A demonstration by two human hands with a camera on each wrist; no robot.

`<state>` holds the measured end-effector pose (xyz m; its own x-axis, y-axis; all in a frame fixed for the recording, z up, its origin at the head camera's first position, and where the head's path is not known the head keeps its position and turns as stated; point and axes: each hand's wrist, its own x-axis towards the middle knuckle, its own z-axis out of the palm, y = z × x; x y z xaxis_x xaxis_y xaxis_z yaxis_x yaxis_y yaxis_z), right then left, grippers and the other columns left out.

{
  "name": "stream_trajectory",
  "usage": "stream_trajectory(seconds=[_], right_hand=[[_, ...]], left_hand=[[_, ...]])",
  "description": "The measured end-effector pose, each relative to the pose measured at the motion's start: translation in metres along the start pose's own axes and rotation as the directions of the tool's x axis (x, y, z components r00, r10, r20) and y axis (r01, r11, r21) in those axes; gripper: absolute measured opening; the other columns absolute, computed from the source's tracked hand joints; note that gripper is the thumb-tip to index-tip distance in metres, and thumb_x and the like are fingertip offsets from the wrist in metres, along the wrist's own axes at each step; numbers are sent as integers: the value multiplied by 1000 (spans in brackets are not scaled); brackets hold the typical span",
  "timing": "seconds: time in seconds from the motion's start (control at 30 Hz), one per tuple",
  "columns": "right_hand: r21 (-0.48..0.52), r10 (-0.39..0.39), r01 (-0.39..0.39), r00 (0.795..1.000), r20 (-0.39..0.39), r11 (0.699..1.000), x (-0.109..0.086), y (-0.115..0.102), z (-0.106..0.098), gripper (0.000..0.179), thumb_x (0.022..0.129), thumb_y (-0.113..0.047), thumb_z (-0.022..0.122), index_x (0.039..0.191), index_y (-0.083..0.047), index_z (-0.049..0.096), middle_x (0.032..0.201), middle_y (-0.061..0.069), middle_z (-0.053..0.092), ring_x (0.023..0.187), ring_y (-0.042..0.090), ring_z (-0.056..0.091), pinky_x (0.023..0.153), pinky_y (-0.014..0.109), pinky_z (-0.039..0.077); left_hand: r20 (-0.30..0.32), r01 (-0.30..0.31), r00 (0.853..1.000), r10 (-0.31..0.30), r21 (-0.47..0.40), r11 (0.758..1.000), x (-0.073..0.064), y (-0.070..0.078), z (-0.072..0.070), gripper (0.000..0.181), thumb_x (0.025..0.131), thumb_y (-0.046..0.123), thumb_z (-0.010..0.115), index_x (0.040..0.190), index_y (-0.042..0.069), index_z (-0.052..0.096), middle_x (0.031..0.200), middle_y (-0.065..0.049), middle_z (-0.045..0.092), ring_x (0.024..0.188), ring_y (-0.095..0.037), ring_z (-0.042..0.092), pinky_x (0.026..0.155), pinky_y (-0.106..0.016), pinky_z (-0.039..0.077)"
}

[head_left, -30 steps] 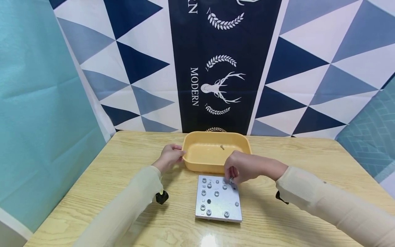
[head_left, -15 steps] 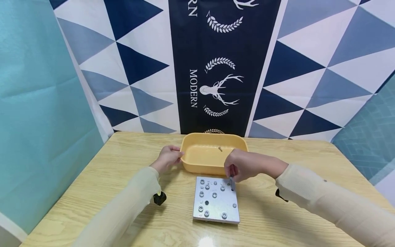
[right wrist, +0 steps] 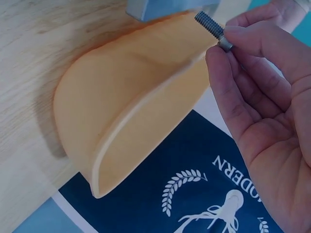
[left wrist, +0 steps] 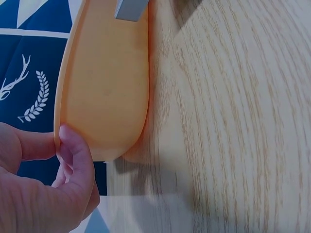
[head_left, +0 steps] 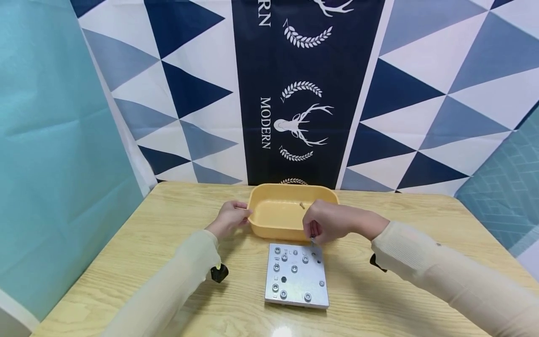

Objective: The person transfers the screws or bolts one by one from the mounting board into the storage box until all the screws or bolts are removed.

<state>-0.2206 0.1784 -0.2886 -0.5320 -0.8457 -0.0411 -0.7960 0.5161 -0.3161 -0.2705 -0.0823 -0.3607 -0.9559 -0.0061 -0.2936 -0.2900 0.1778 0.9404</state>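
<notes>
R hand (right wrist: 272,131) pinches 1 bolt (right wrist: 211,28), aimed upper L of R-wrist frame; it's nearer plate (head_left: 300,283) than L hand (left wrist: 53,189), clamped on tray (left wrist: 104,97).

A wood-grained table (head_left: 177,224) carries a yellow bin (head_left: 273,214) and, nearer, a silver plate (head_left: 300,283).

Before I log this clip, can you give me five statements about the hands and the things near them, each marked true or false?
1. The right hand pinches a bolt. True.
2. The tray stands beyond the plate, seen from the person. True.
3. The left hand grips the plate. False: it pinches the tray's rim.
4. A screw lies in the tray. True.
5. The bolt is seated in the plate. False: the right hand holds it, threads exposed.
</notes>
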Motion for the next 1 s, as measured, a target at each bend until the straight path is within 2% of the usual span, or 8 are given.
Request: stream_trajectory(seconds=[0.2, 0.33, 0.63, 1.0], right_hand=[[-13, -11, 10, 999, -35, 1000, 4, 3, -5, 13, 71, 3, 74, 75, -8, 70, 67, -3, 66, 59, -4, 52, 55, 13, 50], [-25, 11, -12, 999, -42, 1000, 8, 6, -9, 14, 70, 4, 73, 75, -8, 69, 68, -3, 65, 60, -3, 53, 56, 13, 50], [-37, 78, -79, 997, -20, 996, 15, 15, -18, 12, 74, 1, 72, 75, -11, 69, 68, -6, 64, 60, -1, 52, 58, 14, 50], [-69, 134, -133, 991, 8, 989, 29, 24, -25, 14, 73, 0, 73, 75, -13, 70, 70, -5, 67, 60, 1, 55, 58, 14, 51]], left_hand=[[4, -1, 1000, 1, 4, 1000, -1, -1, 2, 27, 91, 0, 59, 117, -5, 53, 102, -12, 53, 75, -13, 56, 90, -36, 55], [0, 1, 1000, -1, 5, 1000, -2, 0, 3, 28, 91, 1, 59, 118, -5, 53, 102, -12, 53, 74, -13, 55, 90, -36, 55], [-2, -3, 1000, 4, 26, 1000, -5, 0, 3, 28, 91, 2, 60, 117, -5, 53, 103, -12, 54, 74, -13, 56, 79, -27, 57], [-21, -4, 1000, 4, 39, 999, -7, 1, 1, 26, 91, 3, 61, 116, -4, 54, 100, -11, 54, 75, -13, 57, 85, -32, 58]])
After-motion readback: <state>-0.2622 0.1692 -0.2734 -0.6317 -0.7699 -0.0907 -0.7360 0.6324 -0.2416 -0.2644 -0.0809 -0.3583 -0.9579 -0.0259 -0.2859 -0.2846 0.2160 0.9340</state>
